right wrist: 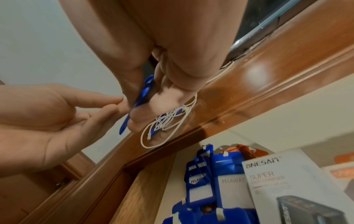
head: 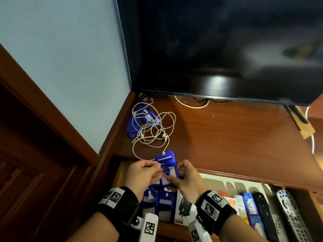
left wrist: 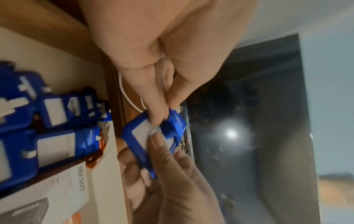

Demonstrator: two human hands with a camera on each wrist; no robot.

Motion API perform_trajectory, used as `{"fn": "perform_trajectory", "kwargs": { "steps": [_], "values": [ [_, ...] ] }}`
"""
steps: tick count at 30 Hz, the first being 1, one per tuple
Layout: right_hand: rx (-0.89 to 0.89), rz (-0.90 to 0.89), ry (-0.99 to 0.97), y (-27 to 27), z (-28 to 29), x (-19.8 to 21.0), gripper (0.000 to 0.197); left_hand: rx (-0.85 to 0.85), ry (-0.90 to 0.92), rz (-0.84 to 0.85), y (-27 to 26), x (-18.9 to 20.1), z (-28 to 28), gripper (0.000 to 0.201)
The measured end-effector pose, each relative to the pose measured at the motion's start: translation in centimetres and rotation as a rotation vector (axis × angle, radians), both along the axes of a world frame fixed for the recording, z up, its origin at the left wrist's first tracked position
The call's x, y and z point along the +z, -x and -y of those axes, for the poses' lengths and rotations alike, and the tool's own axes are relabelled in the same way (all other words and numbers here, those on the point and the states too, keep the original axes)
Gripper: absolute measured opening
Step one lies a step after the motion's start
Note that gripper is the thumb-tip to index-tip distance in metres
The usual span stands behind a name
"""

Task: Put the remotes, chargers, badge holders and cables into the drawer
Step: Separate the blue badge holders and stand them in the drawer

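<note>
Head view: hands (head: 164, 173) pinch flat rectangular blue badge holder (head: 167, 165).

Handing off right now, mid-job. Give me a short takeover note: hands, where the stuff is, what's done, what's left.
Left hand: pinches the top of a blue badge holder held above the open drawer.
Right hand: grips the same badge holder from the other side.
In the drawer: several blue badge holders, a white charger box, remotes at the right.
On the cabinet top: a tangle of white cables lying over more blue badge holders, near the wall.
Done: remotes, charger box and some badge holders are in.
Left: lower the held badge holder in, then the cables and the badge holders under them.
</note>
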State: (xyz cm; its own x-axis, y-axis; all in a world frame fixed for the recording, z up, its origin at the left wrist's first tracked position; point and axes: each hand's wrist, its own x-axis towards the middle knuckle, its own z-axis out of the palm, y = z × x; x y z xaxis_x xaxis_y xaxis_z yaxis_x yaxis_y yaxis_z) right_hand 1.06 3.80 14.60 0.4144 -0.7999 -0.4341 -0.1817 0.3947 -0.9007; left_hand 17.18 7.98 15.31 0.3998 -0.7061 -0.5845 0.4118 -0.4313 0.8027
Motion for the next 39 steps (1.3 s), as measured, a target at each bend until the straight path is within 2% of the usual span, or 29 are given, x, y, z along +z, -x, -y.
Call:
{"fn": "perform_trajectory", "kwargs": {
  "steps": [2, 6, 10, 11, 13, 16, 17, 21, 26, 29, 33, 39],
  "values": [
    [0.007, 0.005, -0.016, 0.1, 0.0, -0.3, 0.035, 0.013, -0.018, -0.044, -0.3, -0.5, 0.1, 0.02],
    [0.039, 0.0, -0.007, -0.1, -0.1, -0.8, 0.038, -0.078, -0.08, -0.003, -0.9, -1.1, 0.3, 0.034],
    [0.057, -0.042, -0.001, -0.3, 0.1, -1.6, 0.038, -0.311, -0.258, 0.355, -1.9, -2.8, 0.6, 0.054],
    [0.045, -0.035, -0.012, -0.3, 0.2, -1.7, 0.037, -0.35, -0.282, 0.396, -2.2, -3.1, 0.6, 0.057],
    [0.057, -0.055, -0.019, -0.3, 0.3, -1.9, 0.037, -0.418, -0.241, 0.361, -2.3, -4.1, 0.3, 0.048],
    [0.147, -0.166, 0.002, 0.0, -0.1, -3.0, 0.033, -0.444, -0.092, 0.113, -1.8, -5.3, -0.2, 0.02],
    [0.203, -0.238, 0.034, 0.1, -0.2, -3.5, 0.032, -0.443, -0.088, 0.1, -1.8, -5.9, -0.3, 0.018],
    [0.439, -0.646, 0.22, 1.7, -0.1, -4.1, 0.048, -0.418, -0.152, 0.367, -3.7, -10.7, 0.1, 0.008],
    [0.439, -0.769, 0.258, 4.1, 0.5, -4.8, 0.05, -0.565, -0.257, 0.594, -4.9, -14.0, 1.3, 0.018],
    [0.443, -0.792, 0.214, 5.1, 0.7, -5.1, 0.047, -0.606, -0.315, 0.59, -5.0, -15.7, 2.3, 0.012],
    [0.454, -0.801, 0.22, 6.0, 0.7, -5.3, 0.043, -0.631, -0.392, 0.613, -4.9, -17.4, 3.2, 0.02],
    [0.486, -0.803, 0.249, 6.5, 0.7, -5.3, 0.041, -0.536, -0.358, 0.565, -4.7, -18.3, 5.6, 0.024]
  ]
}}
